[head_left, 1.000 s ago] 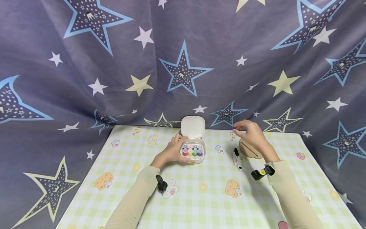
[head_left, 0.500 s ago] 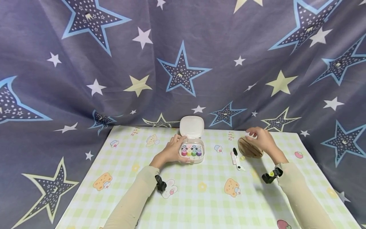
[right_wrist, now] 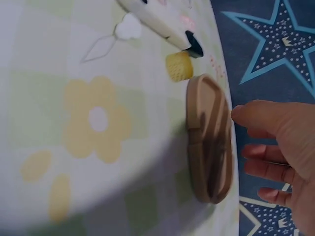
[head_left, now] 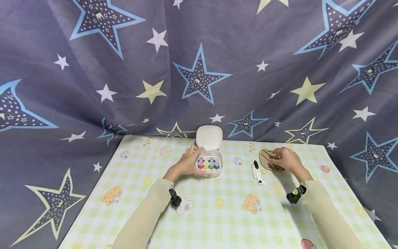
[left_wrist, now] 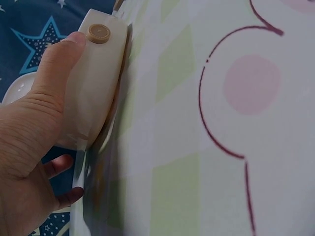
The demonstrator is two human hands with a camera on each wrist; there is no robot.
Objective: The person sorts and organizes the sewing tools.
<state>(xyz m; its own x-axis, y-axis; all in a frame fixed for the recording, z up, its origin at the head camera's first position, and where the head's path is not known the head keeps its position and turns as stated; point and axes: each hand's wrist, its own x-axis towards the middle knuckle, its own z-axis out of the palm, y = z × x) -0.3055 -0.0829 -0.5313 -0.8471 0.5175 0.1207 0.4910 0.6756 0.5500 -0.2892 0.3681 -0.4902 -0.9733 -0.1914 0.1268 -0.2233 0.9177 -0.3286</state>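
Note:
My left hand (head_left: 186, 162) holds the side of a white sewing box (head_left: 207, 174), its lid (head_left: 209, 137) raised. In the left wrist view the thumb lies by the box's round tan button (left_wrist: 99, 33). Coloured thread spools (head_left: 206, 165) sit in rows inside. My right hand (head_left: 287, 159) is at the brown oval tray (head_left: 265, 159), fingertips over its inside in the head view. The right wrist view shows the thumb tip at the tray's far rim and the other fingers bent; I cannot tell whether anything is between thumb and index.
Left of the tray lie a white tool with a black end (head_left: 257, 171), a pink-marked strip (head_left: 253, 172) and a yellow dimpled thimble (right_wrist: 179, 66). A white needle threader with a wire loop (right_wrist: 128, 27) is near them. A star-patterned curtain (head_left: 199, 114) hangs behind the checked tablecloth (head_left: 217, 221).
My right hand has moved right from beyond the tray's left end, then come down to the tray. The left hand keeps its hold on the box.

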